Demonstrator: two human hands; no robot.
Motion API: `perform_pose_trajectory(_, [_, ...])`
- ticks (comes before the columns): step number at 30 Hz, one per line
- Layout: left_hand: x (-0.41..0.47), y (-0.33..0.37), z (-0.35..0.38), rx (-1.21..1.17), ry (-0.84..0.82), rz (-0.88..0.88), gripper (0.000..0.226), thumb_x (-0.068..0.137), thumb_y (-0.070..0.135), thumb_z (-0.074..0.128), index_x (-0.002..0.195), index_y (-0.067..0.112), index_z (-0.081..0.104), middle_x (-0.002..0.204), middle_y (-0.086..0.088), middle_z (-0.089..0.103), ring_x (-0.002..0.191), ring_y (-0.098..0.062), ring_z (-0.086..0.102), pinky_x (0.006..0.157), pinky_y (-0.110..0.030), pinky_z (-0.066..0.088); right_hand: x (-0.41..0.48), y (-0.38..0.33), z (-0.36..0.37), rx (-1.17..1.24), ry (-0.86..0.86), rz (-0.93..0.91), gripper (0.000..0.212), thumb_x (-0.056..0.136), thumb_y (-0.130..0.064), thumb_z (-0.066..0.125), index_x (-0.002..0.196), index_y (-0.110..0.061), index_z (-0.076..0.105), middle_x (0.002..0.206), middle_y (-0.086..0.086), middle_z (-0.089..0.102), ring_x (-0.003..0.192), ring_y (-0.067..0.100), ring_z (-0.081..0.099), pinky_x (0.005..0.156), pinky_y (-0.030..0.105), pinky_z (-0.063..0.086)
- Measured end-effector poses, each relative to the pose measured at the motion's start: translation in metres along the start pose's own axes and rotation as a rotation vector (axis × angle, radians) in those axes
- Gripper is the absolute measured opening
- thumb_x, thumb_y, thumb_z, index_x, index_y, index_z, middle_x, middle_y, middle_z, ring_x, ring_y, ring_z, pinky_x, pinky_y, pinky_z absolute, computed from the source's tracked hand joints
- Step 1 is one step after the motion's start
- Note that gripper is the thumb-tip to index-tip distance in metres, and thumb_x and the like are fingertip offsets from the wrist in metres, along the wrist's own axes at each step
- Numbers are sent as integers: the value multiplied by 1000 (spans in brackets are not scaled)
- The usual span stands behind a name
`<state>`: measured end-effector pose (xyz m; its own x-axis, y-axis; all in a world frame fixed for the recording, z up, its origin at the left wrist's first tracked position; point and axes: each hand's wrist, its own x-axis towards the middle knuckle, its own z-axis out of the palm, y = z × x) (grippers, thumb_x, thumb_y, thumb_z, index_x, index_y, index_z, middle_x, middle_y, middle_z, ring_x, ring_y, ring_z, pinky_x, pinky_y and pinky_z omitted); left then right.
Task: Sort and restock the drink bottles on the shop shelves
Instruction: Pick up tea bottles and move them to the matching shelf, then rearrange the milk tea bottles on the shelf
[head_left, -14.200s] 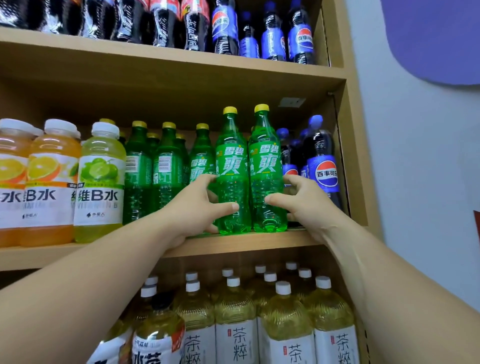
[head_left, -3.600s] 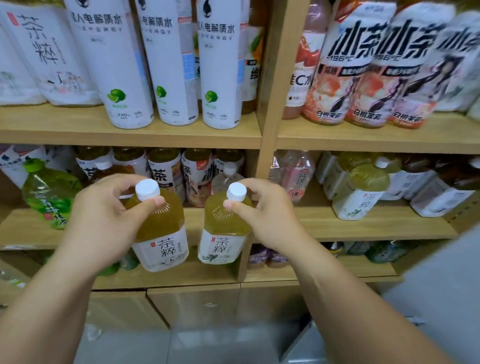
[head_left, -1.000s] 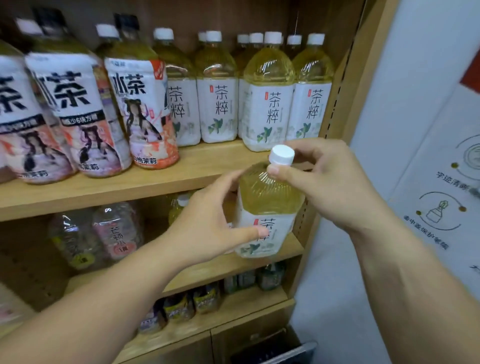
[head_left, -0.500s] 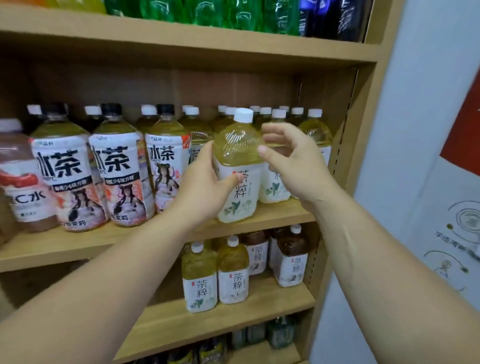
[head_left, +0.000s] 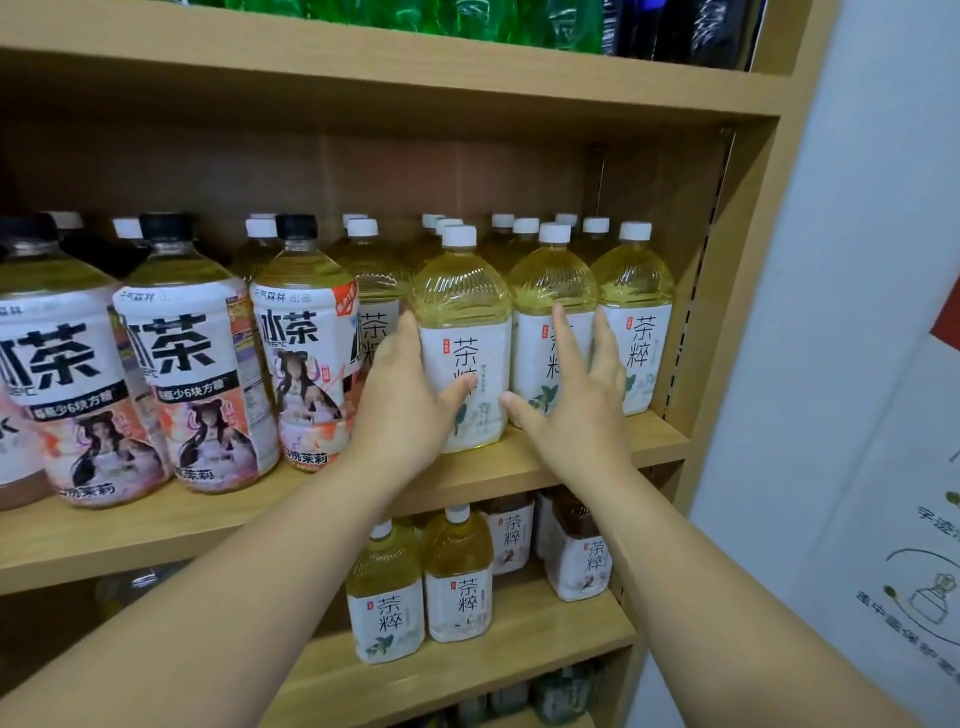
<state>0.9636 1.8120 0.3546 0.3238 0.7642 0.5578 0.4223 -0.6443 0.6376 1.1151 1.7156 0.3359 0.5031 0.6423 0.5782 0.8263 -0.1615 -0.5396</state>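
Pale-yellow plastic tea bottle (head_left: 462, 338) is now standing on the wooden shelf (head_left: 519, 467); my left hand (head_left: 410, 410) is still clamping it, right hand (head_left: 576, 405) spreading open beside it.

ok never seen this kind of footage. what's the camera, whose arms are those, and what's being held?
There is no robot: one wide-angle camera worn on a person's head looks down at their bare arms. The left hand wraps the side of a large clear bottle of pale yellow tea with a white cap and white label, standing on the light wooden shelf. The right hand is open, fingers spread, against the neighbouring bottles. Black-capped iced tea bottles with pink labels stand further left.
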Motion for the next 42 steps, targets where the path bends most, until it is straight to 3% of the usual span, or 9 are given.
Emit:
perform_pose_trajectory(3, [8, 2, 5, 13, -26, -11, 60, 88, 34, 76, 137, 20, 45, 128, -2, 53, 120, -18, 52, 97, -26, 41, -2, 0, 5, -38, 35, -1, 106, 87, -52, 74, 158, -50, -4, 169, -7, -14, 156, 26, 3, 118, 46, 31])
perform_pose_trajectory(11, [7, 3, 6, 22, -75, -15, 56, 92, 34, 72, 138, 16, 43, 131, -4, 50, 123, -20, 52, 97, -27, 39, -3, -8, 1, -65, -18, 36, 111, 85, -50, 77, 160, -47, -4, 169, -4, -15, 155, 29, 6, 117, 46, 33])
perform_pose_trajectory(15, [-23, 1, -15, 35, -138, -3, 79, 100, 37, 61, 162, 16, 17, 163, -4, 31, 150, -20, 29, 120, -33, 26, -9, -15, -6, 21, -11, 55, 103, 84, -53, 76, 161, -40, 9, 170, 0, -4, 155, 30, 9, 119, 48, 29])
perform_pose_trajectory(17, [-46, -3, -35, 14, -103, 39, 75, 101, 36, 58, 163, 19, 19, 162, -1, 35, 147, -16, 34, 122, -38, 30, -19, -27, -4, 71, 62, -11, 90, 86, -51, 74, 159, -33, 24, 167, 3, 11, 152, 29, 15, 118, 45, 28])
perform_pose_trajectory(21, [-76, -6, -88, -57, 60, 74, 49, 99, 31, 62, 146, 26, 48, 131, 11, 59, 116, -2, 56, 100, -32, 51, -35, -71, 2, 222, 71, -157, 68, 89, -46, 71, 149, -29, 42, 155, 0, 31, 144, 18, 29, 112, 28, 26])
perform_pose_trajectory(25, [-72, -10, -147, -12, 281, 18, 37, 98, 29, 65, 133, 26, 55, 126, 13, 60, 116, -3, 57, 99, -32, 51, -31, -118, 13, 451, -65, -183, 68, 89, -50, 71, 148, -32, 40, 150, -8, 37, 138, 9, 39, 114, 39, 42])
perform_pose_trajectory(28, [-67, -24, -172, 64, 371, -67, 50, 95, 32, 69, 141, 24, 51, 132, 11, 56, 123, -8, 52, 104, -32, 46, -23, -139, 25, 512, -183, -123, 78, 89, -50, 72, 154, -32, 33, 156, -6, 38, 141, 13, 40, 116, 43, 40])
perform_pose_trajectory(36, [-77, -77, -136, 88, 239, -259, 78, 90, 34, 74, 155, 17, 34, 147, -2, 47, 138, -20, 42, 111, -29, 32, -27, -136, 77, 563, -322, 102, 100, 75, -56, 83, 155, -31, 28, 150, -5, 53, 133, 16, 54, 112, 48, 46])
perform_pose_trajectory(42, [-60, -84, -121, 130, 360, -307, 71, 92, 42, 67, 152, 17, 36, 138, -5, 48, 132, -25, 44, 111, -41, 39, -31, -132, 96, 519, -297, 116, 80, 70, -45, 90, 136, -34, 47, 127, -16, 63, 113, 8, 60, 99, 33, 48])
